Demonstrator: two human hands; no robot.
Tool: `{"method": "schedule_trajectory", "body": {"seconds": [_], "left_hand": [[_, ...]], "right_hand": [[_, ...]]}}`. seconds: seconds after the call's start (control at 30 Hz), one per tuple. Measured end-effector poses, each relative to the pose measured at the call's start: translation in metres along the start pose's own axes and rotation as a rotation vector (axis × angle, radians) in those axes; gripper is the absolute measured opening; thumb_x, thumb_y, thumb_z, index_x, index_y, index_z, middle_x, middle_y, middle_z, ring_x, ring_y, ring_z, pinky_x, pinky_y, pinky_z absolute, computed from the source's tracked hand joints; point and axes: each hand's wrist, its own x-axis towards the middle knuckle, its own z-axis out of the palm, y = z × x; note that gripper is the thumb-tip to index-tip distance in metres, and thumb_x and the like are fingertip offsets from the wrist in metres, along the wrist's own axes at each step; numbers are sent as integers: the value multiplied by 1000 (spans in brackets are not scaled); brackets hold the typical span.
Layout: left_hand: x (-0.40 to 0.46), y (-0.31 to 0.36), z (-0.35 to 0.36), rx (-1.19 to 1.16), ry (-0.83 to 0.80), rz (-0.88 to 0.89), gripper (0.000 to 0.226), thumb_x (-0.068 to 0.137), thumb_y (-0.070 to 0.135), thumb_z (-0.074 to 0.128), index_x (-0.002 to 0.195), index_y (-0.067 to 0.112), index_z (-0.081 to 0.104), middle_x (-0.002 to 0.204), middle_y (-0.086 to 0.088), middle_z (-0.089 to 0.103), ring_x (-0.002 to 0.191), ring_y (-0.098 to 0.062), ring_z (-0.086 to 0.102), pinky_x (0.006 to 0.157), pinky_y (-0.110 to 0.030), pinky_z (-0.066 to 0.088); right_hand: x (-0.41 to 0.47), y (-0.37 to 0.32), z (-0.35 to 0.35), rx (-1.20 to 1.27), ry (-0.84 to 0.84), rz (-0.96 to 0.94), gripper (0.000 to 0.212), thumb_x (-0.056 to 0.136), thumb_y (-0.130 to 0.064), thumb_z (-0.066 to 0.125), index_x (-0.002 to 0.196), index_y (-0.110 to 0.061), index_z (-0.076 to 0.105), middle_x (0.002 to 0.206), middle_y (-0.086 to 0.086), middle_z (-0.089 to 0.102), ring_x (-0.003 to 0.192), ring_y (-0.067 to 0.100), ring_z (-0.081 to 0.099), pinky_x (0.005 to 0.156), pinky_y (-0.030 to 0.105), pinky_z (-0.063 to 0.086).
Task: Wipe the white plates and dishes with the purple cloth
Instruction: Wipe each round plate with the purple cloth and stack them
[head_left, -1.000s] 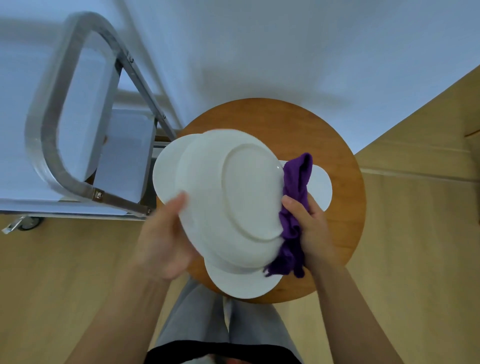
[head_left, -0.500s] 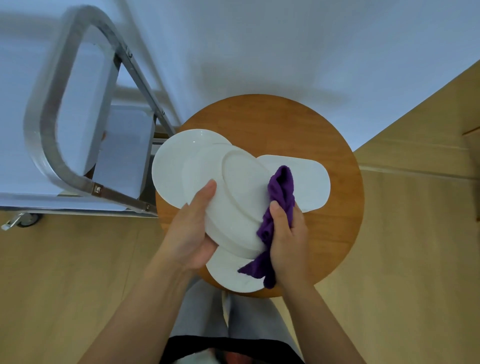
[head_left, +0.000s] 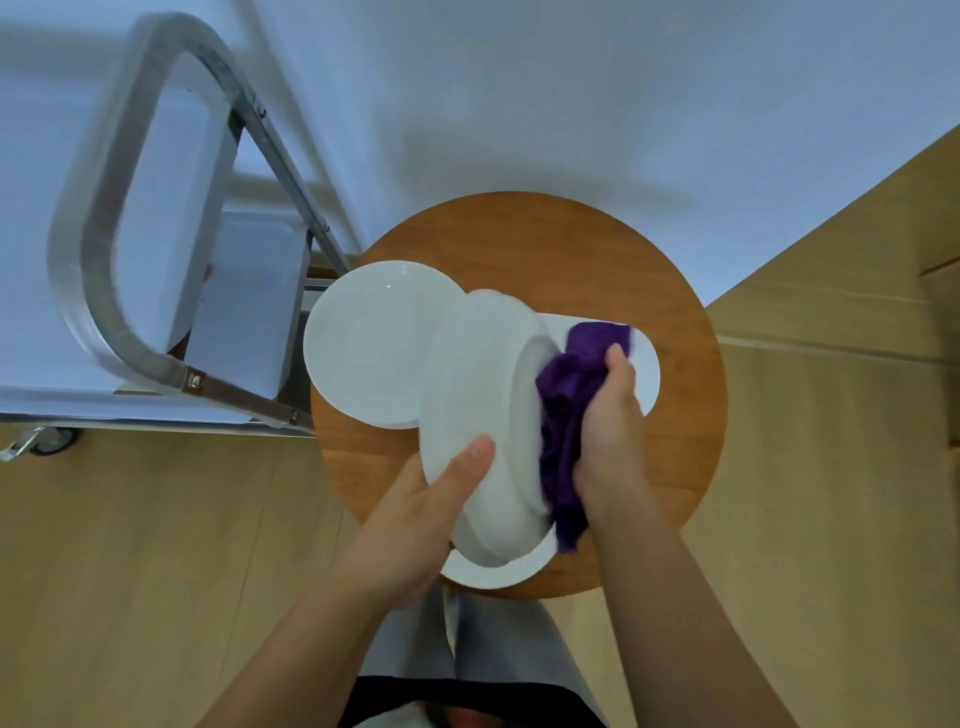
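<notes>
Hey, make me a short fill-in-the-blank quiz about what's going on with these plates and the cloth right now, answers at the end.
1. The right hand presses a bunched cloth of ____ colour against the tilted white dish.
2. The ____ hand steadies that dish by its rim.
3. The round white plate lies flat on a round ____ table.
4. At the table's near edge, a second white plate shows partly ____ the held dish.

Answers: purple; left; wooden; under

Round plate (head_left: 374, 343) left on table (head_left: 519, 234); oval dish (head_left: 647, 374) right; cart (head_left: 156, 234) left of table.
</notes>
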Motion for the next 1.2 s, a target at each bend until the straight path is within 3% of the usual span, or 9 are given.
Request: {"method": "schedule_trajectory", "body": {"seconds": [0.2,0.3,0.5,0.7,0.77,0.83,0.97,1.07,1.2], "left_hand": [[6,13,5,99,-39,35,21,81,54,52,96,61,64,112,19,68,107,-5,63,84,-19,52],[6,16,2,98,-25,44,20,75,62,54,93,62,64,109,18,69,104,-5,64,83,-19,53],[10,18,-7,-126,55,15,43,71,53,54,111,38,59,109,7,71,102,-13,67,78,-26,56],[7,16,-14,-120,84,32,52,69,55,59,117,38,54,113,12,69,106,-11,65,81,-27,56],[3,15,-11,142,60,52,36,76,66,56,102,42,63,103,21,70,100,-2,65,81,-17,53],[0,13,0,550,-19,43,35,82,66,48,99,39,62,93,22,65,86,2,61,75,-10,48],[1,-3,19,1495,-170,88,62,94,57,28,149,34,13,146,6,35,119,-15,47,88,-20,37],[8,-8,20,1796,-238,223,62,97,55,16,149,32,-9,156,-6,18,139,-23,27,108,-39,26],[8,-13,5,1790,-339,57,76,82,77,21,145,47,-8,159,3,10,146,-19,-1,114,-51,-8]], "right_hand": [[-10,6,20,-253,-310,-155,60,90,-63,24,136,-31,46,131,-6,56,124,15,49,108,43,36],[-23,19,10,-157,-441,-86,48,92,-61,28,119,-34,57,107,-8,68,102,13,64,93,38,51],[-35,53,-10,39,-561,-142,43,69,-45,58,104,-19,59,86,0,68,74,10,67,64,21,53],[-23,63,-33,-165,-298,-384,15,88,-26,48,76,-20,56,60,-11,56,61,6,51,57,23,44],[-19,52,-37,-108,-115,-202,37,94,-23,45,59,-17,52,50,-9,54,56,10,52,53,24,43],[-16,35,-36,40,-164,-44,38,90,-44,47,70,-20,68,68,-3,69,68,19,66,57,28,51],[-20,9,-34,71,-421,-42,76,52,-69,67,116,-29,59,104,0,71,93,20,69,69,35,57],[-18,5,-45,-31,-426,-58,52,65,-40,74,113,-27,58,100,0,71,92,23,69,69,34,56],[-10,17,-58,-105,-329,-35,16,74,-10,59,89,-13,63,77,4,67,69,15,65,56,28,51]]}}
